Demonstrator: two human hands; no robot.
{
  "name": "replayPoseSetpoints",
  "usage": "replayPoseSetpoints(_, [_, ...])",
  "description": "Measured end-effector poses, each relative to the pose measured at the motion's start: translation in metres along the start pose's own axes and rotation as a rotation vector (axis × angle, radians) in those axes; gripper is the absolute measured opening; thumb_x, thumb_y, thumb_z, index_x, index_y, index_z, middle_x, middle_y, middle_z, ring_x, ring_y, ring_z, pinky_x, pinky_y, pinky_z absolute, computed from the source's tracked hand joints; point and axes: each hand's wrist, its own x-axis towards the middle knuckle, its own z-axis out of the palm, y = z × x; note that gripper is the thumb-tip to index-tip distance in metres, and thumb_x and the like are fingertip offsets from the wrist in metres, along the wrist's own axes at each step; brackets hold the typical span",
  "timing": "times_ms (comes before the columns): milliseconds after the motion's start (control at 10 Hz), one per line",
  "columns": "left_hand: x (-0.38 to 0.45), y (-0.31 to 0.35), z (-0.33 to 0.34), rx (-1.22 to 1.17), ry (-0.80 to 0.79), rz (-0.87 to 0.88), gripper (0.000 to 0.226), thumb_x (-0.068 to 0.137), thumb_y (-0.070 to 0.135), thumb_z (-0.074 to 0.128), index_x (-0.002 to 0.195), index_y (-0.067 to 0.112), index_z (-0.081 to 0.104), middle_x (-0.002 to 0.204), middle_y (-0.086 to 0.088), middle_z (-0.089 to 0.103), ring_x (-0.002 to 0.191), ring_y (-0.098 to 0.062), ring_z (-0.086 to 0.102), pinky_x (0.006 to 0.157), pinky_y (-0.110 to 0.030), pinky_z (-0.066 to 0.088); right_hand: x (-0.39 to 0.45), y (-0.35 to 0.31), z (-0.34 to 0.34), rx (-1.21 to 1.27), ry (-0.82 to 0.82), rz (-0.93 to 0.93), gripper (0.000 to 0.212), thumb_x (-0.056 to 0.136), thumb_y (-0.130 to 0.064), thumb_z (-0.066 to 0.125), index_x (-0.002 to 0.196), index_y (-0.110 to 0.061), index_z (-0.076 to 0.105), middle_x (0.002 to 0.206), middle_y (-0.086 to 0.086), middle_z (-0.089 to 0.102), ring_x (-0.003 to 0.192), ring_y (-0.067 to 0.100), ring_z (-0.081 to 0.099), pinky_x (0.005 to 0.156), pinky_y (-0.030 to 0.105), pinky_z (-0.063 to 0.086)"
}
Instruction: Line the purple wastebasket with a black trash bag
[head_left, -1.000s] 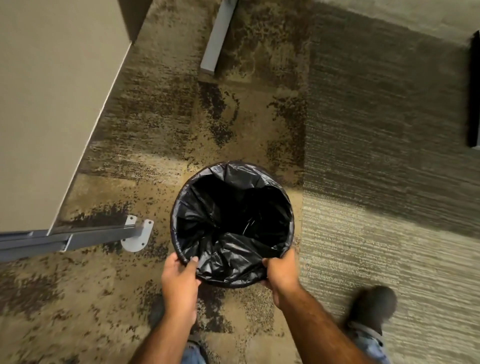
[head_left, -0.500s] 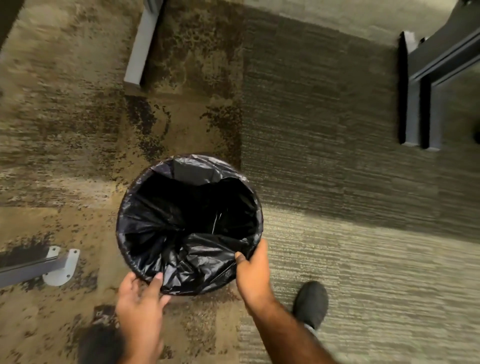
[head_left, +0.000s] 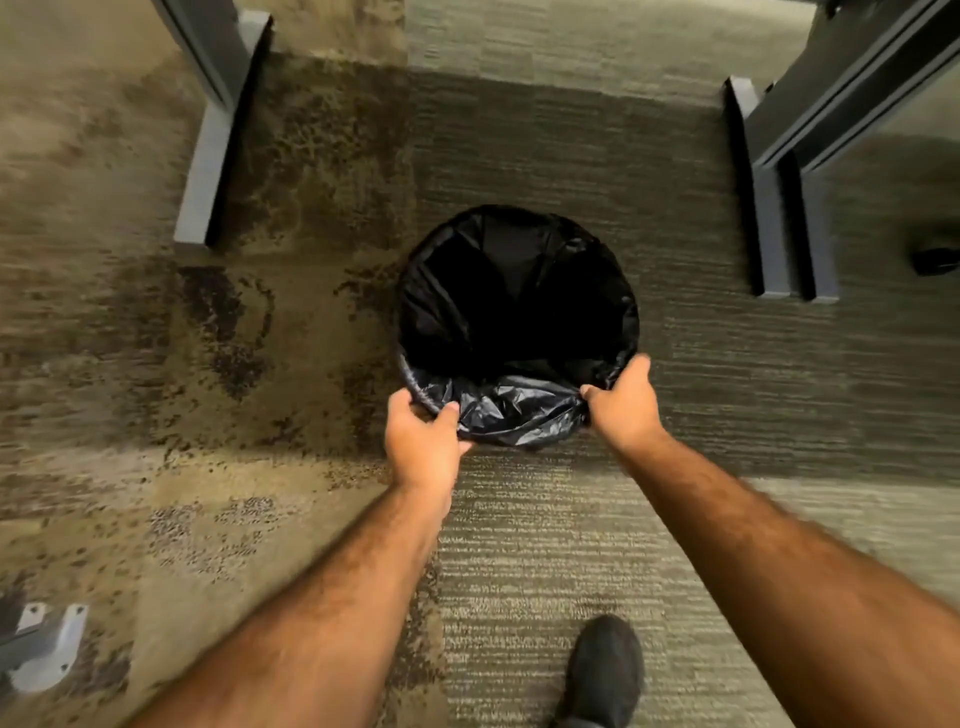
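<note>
A round wastebasket stands on the carpet, seen from straight above. A black trash bag (head_left: 519, 410) lines its inside and folds over the whole rim, so none of the purple shows. My left hand (head_left: 423, 441) grips the bag-covered rim at the near left. My right hand (head_left: 623, 405) grips the rim at the near right, thumb on top. Crumpled bag plastic bunches between the two hands. Both arms are stretched out toward the basket.
A grey desk foot (head_left: 208, 156) lies on the carpet at the far left. Two dark desk feet (head_left: 779, 208) lie at the far right below a desk frame. A metal floor bracket (head_left: 47, 649) sits at the bottom left. My dark shoe (head_left: 605, 670) is at the bottom.
The basket now sits farther from me, between the desk feet, and my arms are stretched out. My left hand, off the rim half a second ago, grips it again.
</note>
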Motion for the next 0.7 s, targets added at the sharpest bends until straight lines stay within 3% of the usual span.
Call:
replayPoseSetpoints(100, [0.017,0.008,0.029,0.03,0.017,0.033,0.049,0.097,0.009,0.07,0.142,0.008,0.051,0.11,-0.002,0.063,0.09,-0.02,0.072,0.065,-0.035,0.066,0.038,0.001,-0.002,0.062,-0.041,0.052,0.063,0.095,-0.008,0.072,0.147,-0.003,0.037,0.14,0.031,0.062,0.127,0.05,0.065,0.105,0.061,0.057])
replayPoseSetpoints(200, [0.028,0.008,0.036,0.045,0.022,0.022,0.043,0.097,0.007,0.07,0.136,0.007,0.053,0.113,-0.004,0.065,0.087,-0.016,0.07,0.065,-0.035,0.066,0.052,0.001,0.004,0.091,-0.071,0.058,0.069,0.094,-0.005,0.071,0.152,-0.006,0.034,0.138,0.03,0.062,0.124,0.051,0.067,0.099,0.065,0.06])
replayPoseSetpoints(300, [0.04,0.01,0.039,0.041,-0.005,-0.068,0.045,0.097,0.003,0.069,0.138,0.005,0.051,0.132,-0.012,0.062,0.101,-0.023,0.069,0.071,-0.041,0.067,0.062,0.003,0.012,0.051,-0.106,0.057,0.072,0.095,-0.004,0.07,0.154,-0.008,0.029,0.14,0.029,0.059,0.125,0.049,0.066,0.1,0.063,0.059])
replayPoseSetpoints(400, [0.045,0.011,0.039,0.037,-0.037,-0.1,0.046,0.096,0.001,0.07,0.137,0.005,0.05,0.136,-0.013,0.058,0.116,-0.032,0.065,0.066,-0.041,0.067,0.062,0.003,0.015,0.086,-0.11,0.08,0.07,0.097,-0.001,0.069,0.154,-0.009,0.03,0.143,0.027,0.057,0.124,0.047,0.066,0.09,0.06,0.064])
replayPoseSetpoints(500, [0.046,0.016,0.038,0.066,-0.061,-0.103,0.042,0.097,0.004,0.07,0.134,0.008,0.05,0.127,-0.007,0.059,0.102,-0.024,0.065,0.066,-0.038,0.067,0.056,-0.003,0.008,0.214,-0.154,0.126,0.056,0.101,-0.005,0.068,0.148,-0.012,0.038,0.143,0.021,0.058,0.115,0.044,0.071,0.048,0.043,0.065])
replayPoseSetpoints(600, [0.042,0.021,0.035,0.164,-0.063,-0.08,0.042,0.095,0.015,0.074,0.13,0.009,0.052,0.12,-0.005,0.064,0.097,-0.021,0.066,0.088,-0.048,0.064,0.051,-0.009,-0.004,0.211,-0.187,0.128,0.055,0.1,-0.022,0.074,0.146,-0.014,0.045,0.143,0.015,0.063,0.119,0.04,0.072,0.049,0.039,0.063])
replayPoseSetpoints(700, [0.018,0.025,0.016,0.322,-0.05,-0.009,0.067,0.091,0.025,0.078,0.148,0.01,0.045,0.142,-0.011,0.063,0.124,-0.029,0.063,0.107,-0.04,0.051,0.026,-0.012,-0.023,0.034,-0.122,0.055,0.066,0.091,-0.037,0.083,0.141,-0.005,0.052,0.14,0.019,0.067,0.126,0.04,0.068,0.093,0.054,0.064])
